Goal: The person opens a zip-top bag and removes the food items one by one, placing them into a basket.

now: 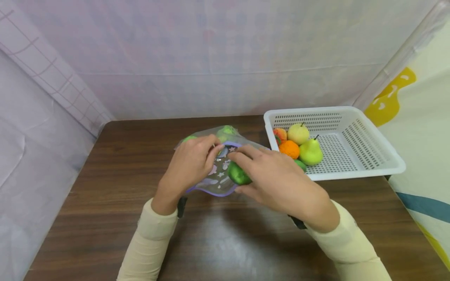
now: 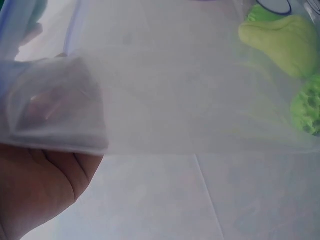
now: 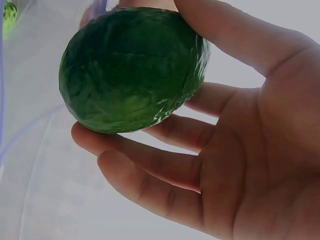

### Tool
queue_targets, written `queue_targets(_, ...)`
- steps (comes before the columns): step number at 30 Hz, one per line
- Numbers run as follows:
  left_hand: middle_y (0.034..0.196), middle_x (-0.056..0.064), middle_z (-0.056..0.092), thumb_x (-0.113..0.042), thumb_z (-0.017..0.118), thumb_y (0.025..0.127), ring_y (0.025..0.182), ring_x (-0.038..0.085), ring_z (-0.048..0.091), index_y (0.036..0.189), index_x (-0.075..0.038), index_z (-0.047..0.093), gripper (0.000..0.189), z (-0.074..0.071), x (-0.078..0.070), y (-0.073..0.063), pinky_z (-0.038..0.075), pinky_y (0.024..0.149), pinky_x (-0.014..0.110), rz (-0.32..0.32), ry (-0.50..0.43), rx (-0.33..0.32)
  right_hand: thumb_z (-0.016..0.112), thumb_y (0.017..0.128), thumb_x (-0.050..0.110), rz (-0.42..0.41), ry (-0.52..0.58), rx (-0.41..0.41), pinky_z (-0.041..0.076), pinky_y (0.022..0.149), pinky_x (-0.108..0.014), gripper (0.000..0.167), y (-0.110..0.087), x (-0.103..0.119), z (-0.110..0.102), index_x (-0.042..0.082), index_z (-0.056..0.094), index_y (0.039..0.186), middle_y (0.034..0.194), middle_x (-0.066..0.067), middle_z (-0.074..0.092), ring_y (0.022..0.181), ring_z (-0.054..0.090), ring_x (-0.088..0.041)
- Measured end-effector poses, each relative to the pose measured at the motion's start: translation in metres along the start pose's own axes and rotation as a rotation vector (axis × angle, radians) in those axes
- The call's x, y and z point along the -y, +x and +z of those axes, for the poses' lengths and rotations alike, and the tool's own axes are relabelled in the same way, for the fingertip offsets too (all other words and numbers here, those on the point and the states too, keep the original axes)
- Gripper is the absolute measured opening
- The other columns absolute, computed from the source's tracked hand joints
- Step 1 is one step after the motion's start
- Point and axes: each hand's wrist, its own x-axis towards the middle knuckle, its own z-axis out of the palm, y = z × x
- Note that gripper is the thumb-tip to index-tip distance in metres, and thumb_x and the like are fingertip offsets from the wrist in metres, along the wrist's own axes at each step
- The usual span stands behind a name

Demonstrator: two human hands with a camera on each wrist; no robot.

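Note:
My left hand (image 1: 190, 160) pinches the edge of a clear plastic bag (image 1: 214, 182) with a purple rim and printed stars. My right hand (image 1: 277, 175) holds a glossy dark green avocado-like fruit (image 1: 239, 174) at the bag's mouth. In the right wrist view, thumb and fingers curl round this oval fruit (image 3: 132, 70). Through the clear film in the left wrist view show a yellow-green pear-shaped fruit (image 2: 290, 42) and a bumpy light green fruit (image 2: 309, 107). The left fingertips are partly hidden behind the film there.
To the right, a white plastic basket (image 1: 358, 174) stands on the dark wooden table (image 1: 116, 168). Inside its left end lie an orange (image 1: 289, 149), a green pear (image 1: 311, 153), a round yellowish pear (image 1: 298, 134), a peach-like fruit (image 1: 280, 134) and another green fruit (image 1: 300, 165).

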Motion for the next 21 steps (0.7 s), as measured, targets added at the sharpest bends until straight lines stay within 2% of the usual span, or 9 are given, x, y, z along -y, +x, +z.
queue_targets(3, 0.071, -0.001, 0.059, -0.021, 0.059, 0.103, 0.056, 0.011, 0.047, 0.092, -0.009, 0.065, 0.018, 0.0, 0.0, 0.0, 0.04, 0.051, 0.026, 0.001, 0.002, -0.004, 0.087, 0.079, 0.04, 0.015, 0.011, 0.006, 0.058, 0.084, -0.038, 0.066, -0.002, -0.003, -0.004, 0.014, 0.06, 0.133, 0.123, -0.003, 0.062, 0.096, 0.066, -0.021)
queue_targets(8, 0.072, -0.001, 0.06, -0.022, 0.059, 0.103, 0.057, 0.011, 0.049, 0.092, -0.009, 0.065, 0.018, 0.0, -0.001, 0.001, 0.041, 0.052, 0.026, -0.016, 0.006, 0.009, 0.085, 0.081, 0.039, 0.032, 0.012, 0.025, 0.057, 0.081, -0.035, 0.061, -0.003, -0.01, -0.011, 0.013, 0.061, 0.131, 0.119, -0.001, 0.062, 0.09, 0.064, -0.016)
queue_targets(14, 0.074, -0.001, 0.062, -0.022, 0.059, 0.103, 0.059, 0.012, 0.051, 0.094, -0.01, 0.065, 0.017, -0.001, -0.001, 0.001, 0.042, 0.054, 0.027, -0.038, 0.008, 0.013, 0.083, 0.082, 0.041, 0.081, 0.048, 0.031, 0.057, 0.086, -0.039, 0.067, -0.006, -0.017, -0.023, 0.014, 0.057, 0.137, 0.128, -0.002, 0.061, 0.101, 0.066, -0.02)
queue_targets(17, 0.074, -0.002, 0.062, -0.022, 0.059, 0.103, 0.06, 0.012, 0.051, 0.094, -0.01, 0.066, 0.017, 0.0, -0.001, 0.001, 0.042, 0.054, 0.028, -0.04, 0.01, 0.008, 0.082, 0.084, 0.043, 0.109, 0.036, 0.029, 0.057, 0.081, -0.043, 0.067, -0.007, -0.021, -0.028, 0.014, 0.056, 0.139, 0.131, -0.003, 0.061, 0.103, 0.065, -0.021)
queue_targets(21, 0.073, -0.002, 0.061, -0.023, 0.059, 0.103, 0.059, 0.011, 0.05, 0.094, -0.01, 0.066, 0.017, 0.0, -0.001, 0.001, 0.042, 0.053, 0.028, -0.041, 0.01, 0.009, 0.079, 0.085, 0.045, 0.157, 0.011, 0.03, 0.057, 0.073, -0.046, 0.065, -0.01, -0.027, -0.031, 0.015, 0.056, 0.139, 0.13, -0.005, 0.061, 0.098, 0.063, -0.023)
